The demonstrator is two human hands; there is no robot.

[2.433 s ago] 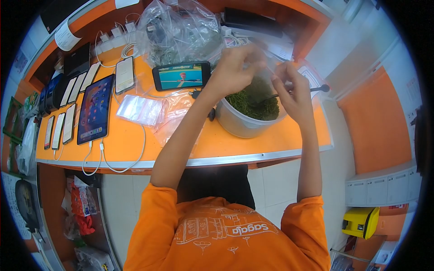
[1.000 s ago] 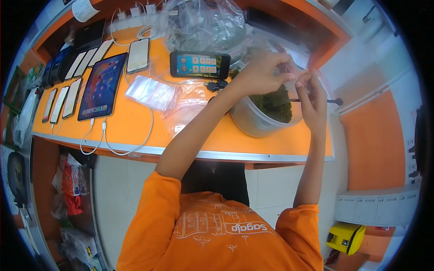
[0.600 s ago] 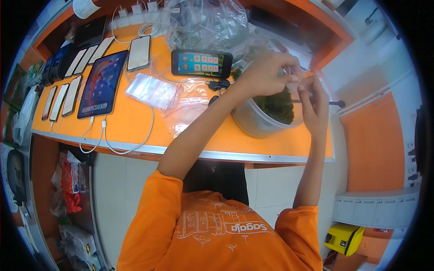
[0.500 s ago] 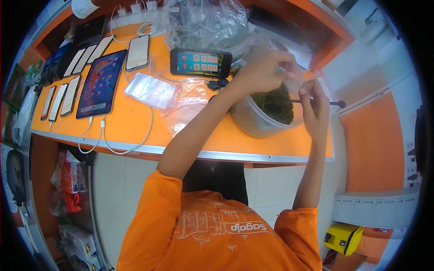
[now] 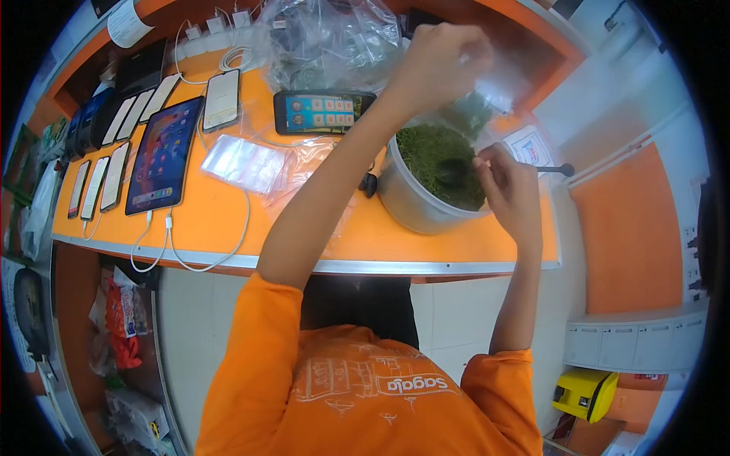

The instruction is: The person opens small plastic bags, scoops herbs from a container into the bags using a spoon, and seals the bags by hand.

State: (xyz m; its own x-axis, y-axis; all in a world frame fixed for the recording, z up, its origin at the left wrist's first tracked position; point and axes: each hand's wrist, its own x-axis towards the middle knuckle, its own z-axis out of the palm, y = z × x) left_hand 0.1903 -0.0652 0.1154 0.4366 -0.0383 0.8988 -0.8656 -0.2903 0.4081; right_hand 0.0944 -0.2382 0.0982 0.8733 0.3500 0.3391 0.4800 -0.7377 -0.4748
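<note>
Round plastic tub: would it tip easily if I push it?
The tub would probably slide rather than tip, since it looks wide and low. Its loose green shreds could spill, as the top is open.

Your 1 head-worn camera faced forward and down, close above your left hand (image 5: 449, 64), right hand (image 5: 515, 190) and table (image 5: 441, 248).

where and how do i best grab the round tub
Probably by the outer wall of the tub, just under the rim, cupped from the near side: it stands upright, that wall curves, and the black handle juts out right.
</note>
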